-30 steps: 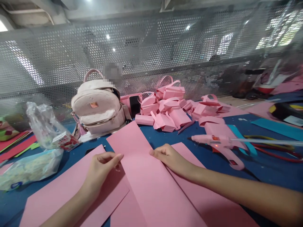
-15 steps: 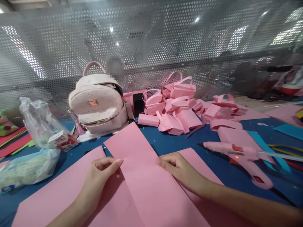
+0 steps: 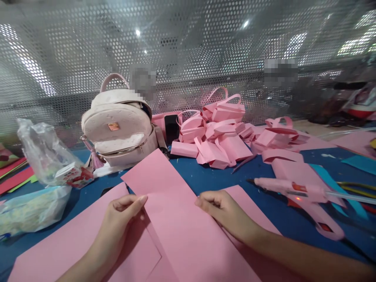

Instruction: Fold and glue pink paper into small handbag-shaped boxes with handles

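Observation:
A long strip of pink paper (image 3: 179, 219) slants across the middle, held up between my two hands. My left hand (image 3: 123, 217) pinches its left edge between thumb and curled fingers. On the opposite edge, my right hand (image 3: 225, 211) grips the strip the same way, fingers curled under. Below it, more pink paper (image 3: 64, 243) lies flat on the blue table, partly hidden by my hands and the strip. A pink glue gun (image 3: 302, 196) with a lit orange light and a clear glue stick rests to the right of my right hand.
Small folded pink paper baskets (image 3: 219, 129) with handles are heaped at the back. A pale backpack (image 3: 120, 125) stands behind my left hand, a dark phone (image 3: 172, 129) beside it. Plastic bags (image 3: 35, 207) and a small carton (image 3: 75, 175) sit at left. A perforated metal panel (image 3: 188, 51) rises behind.
The strip's far end and my left hand have shifted slightly left. An edge of the paper beneath now shows beside the strip. Both hands keep their grip.

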The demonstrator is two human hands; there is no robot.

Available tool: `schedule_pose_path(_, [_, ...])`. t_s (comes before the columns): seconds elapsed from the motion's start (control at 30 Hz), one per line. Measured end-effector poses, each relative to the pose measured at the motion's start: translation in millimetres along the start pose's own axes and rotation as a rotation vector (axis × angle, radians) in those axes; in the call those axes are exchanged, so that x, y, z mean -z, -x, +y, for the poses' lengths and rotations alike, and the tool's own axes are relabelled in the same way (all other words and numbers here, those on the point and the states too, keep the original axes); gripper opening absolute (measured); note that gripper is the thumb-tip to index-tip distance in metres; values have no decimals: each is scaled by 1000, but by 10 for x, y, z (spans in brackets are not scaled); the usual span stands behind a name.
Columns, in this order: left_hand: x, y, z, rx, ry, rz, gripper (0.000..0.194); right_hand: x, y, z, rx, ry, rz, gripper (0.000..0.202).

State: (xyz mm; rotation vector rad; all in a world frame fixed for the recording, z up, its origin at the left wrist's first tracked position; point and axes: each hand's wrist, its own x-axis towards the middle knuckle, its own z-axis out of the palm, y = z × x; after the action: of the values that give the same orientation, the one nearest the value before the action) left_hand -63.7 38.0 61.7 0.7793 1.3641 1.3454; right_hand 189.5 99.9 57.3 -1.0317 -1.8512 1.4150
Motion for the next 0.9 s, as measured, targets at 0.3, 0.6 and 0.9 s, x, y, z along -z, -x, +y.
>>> schedule_pose_path(0.3, [45,-32,104,-132,-119,9,43,-4,1,28,-14,34,-28,57])
schedule_pose_path(0.6, [124,-67,248,-203,-66,105,33,-4,22,-88,-17,-5,-42,54])
schedule_pose_path(0.9, [55,4,370,-222,35,84,26,-27,12,-75,46,18,19,53])
